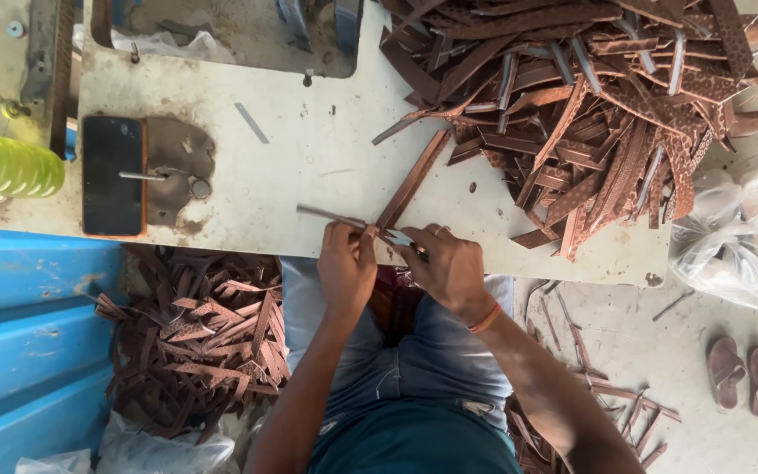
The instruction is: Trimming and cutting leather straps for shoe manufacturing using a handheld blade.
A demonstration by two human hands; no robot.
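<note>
Left hand and right hand pinch a thin, probably pliant brown strip near its end, at the desk edge.

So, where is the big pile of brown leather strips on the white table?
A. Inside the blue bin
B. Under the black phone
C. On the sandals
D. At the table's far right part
D: the big pile of brown strips covers the far right part of the white table, away from the black phone.

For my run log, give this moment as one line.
left hand: pinching brown strip | right hand: gripping same strip | strip pile: on table
</note>
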